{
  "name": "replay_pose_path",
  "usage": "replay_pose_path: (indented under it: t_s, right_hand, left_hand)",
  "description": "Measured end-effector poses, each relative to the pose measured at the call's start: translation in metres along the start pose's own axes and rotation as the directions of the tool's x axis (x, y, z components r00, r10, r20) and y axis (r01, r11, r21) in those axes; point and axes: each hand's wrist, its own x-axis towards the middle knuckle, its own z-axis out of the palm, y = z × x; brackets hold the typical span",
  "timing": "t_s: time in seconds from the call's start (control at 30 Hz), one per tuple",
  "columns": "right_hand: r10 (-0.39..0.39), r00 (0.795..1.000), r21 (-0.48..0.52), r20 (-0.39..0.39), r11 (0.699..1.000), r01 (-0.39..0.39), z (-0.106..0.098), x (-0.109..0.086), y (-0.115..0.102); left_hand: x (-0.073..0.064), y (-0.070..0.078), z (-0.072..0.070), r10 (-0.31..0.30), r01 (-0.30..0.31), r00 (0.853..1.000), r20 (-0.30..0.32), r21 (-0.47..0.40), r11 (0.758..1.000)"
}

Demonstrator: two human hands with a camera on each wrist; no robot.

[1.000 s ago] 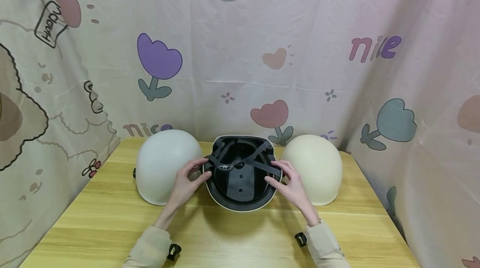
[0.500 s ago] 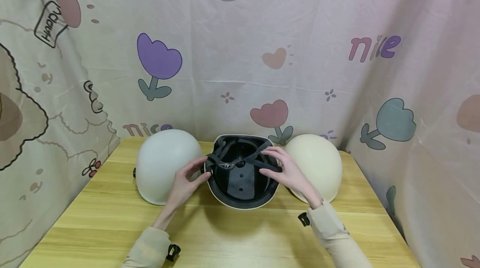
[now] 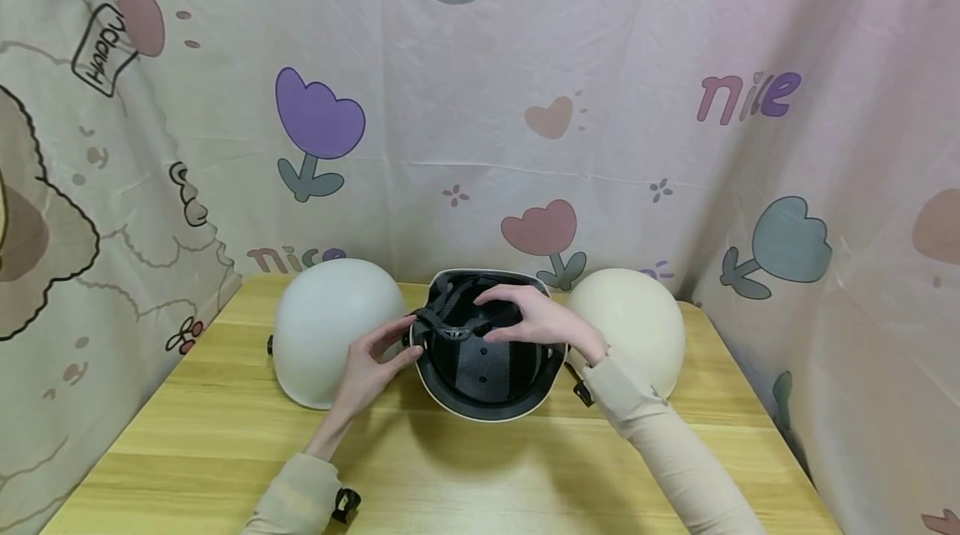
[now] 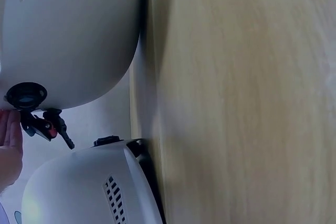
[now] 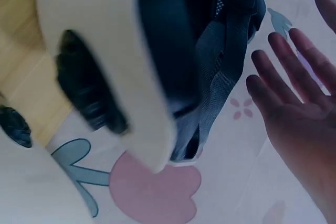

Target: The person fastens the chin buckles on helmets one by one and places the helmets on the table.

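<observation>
An upturned white helmet (image 3: 482, 389) with black padding sits at the table's middle, its open inside facing me. My left hand (image 3: 375, 356) holds its left rim, thumb low and fingers above; in the left wrist view the fingertips (image 4: 13, 129) are right beside a black round fitting (image 4: 26, 96). Dark chin straps (image 3: 442, 310) with a buckle (image 3: 454, 332) cross the opening. Over its right part is my right hand (image 3: 543, 318), thumb and fingers spread apart. The right wrist view shows its relaxed fingers apart from the hanging strap (image 5: 226, 77), with nothing between them.
A white helmet (image 3: 337, 327) stands dome-up on the left, a cream helmet (image 3: 633, 327) dome-up on the right. Both are close beside the middle one. The wooden table (image 3: 480, 485) ends at a patterned curtain (image 3: 450, 102) behind them.
My right hand has let go of the helmet's right rim and moved left over its opening and straps. My left hand has stayed at the left rim.
</observation>
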Motion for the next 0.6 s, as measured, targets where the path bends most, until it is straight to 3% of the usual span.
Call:
replay_pose_path:
  t_s: [0.27,0.43,0.6]
  right_hand:
    - [-0.025,0.988,0.089,0.151,0.996,0.012,0.009,0.034,0.001]
    - [0.02,0.971,0.15,0.237,0.987,-0.057,0.019,0.05,0.0]
    - [0.067,0.959,0.141,0.275,0.984,-0.109,0.026,0.057,0.0]
  left_hand:
    - [-0.001,0.002,-0.001,-0.018,0.018,1.0,0.006,-0.008,1.0]
    - [-0.002,0.003,0.0,-0.007,0.007,1.0,0.004,-0.008,1.0]
    - [-0.003,0.003,0.001,-0.004,0.004,1.0,0.003,-0.01,1.0]
